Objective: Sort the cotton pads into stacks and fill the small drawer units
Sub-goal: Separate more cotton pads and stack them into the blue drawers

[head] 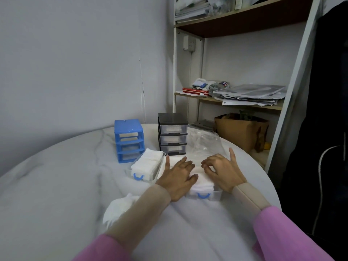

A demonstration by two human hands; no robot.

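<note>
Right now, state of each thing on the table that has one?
blue drawer unit: upright, slots look empty, drawers out
black drawer unit: upright, three drawers shut
left drawer: out on the table, filled with pads
right drawer: out on the table, pad stack above rim
left hand: flat, pressing the stack
right hand: fingers curled on the stack
plastic bag: crumpled, behind the hands

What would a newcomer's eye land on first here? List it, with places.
First the two hands at centre: the left hand lies flat on a stack of pads in a clear drawer with a blue handle, while the right hand rests curled on the same stack. Behind them on the table stand a blue unit, its slots empty, and a black unit with three drawers in. A second pad-filled drawer sits left of the hands.
</note>
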